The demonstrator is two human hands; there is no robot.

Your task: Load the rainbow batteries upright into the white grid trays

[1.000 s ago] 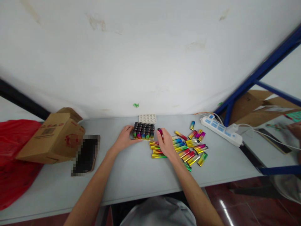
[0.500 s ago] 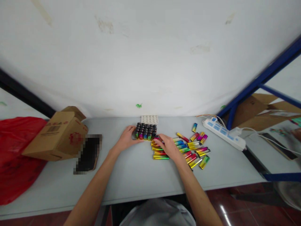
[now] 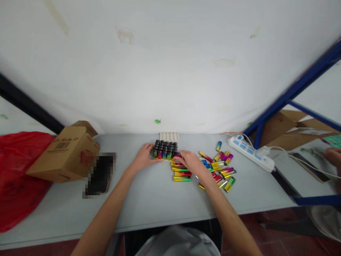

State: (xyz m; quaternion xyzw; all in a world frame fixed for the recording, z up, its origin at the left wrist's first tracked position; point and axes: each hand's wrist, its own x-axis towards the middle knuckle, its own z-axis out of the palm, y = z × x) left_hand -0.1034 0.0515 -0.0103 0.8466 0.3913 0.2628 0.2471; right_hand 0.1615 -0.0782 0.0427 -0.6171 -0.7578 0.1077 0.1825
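Upright lighters (image 3: pixel 165 146) with black tops and shiny coloured bodies stand packed in a tight block near the middle of the table. Curved round the block's left side, my left hand (image 3: pixel 144 157) grips it, thumb along the front. At the front right corner, my right hand (image 3: pixel 189 161) pinches a single lighter (image 3: pixel 177 155) against the block; its lower part is hidden by my fingers. Gold-ended loose lighters (image 3: pixel 182 174) lie in a row just below my right hand. More scattered lighters (image 3: pixel 220 165) lie to its right, some covered by my forearm.
Behind the block is a white tray with holes (image 3: pixel 169 136). A power strip (image 3: pixel 250 153) lies right, beside a blue frame (image 3: pixel 274 110). On the left are a cardboard box (image 3: pixel 64 153), a red bag (image 3: pixel 21 177) and a phone-like dark slab (image 3: pixel 99 174). Another person's hand (image 3: pixel 333 156) shows far right.
My right hand has brought the pinched lighter down and against the block's front right corner. My left hand stays at the block. The other person's hand has come further into view.
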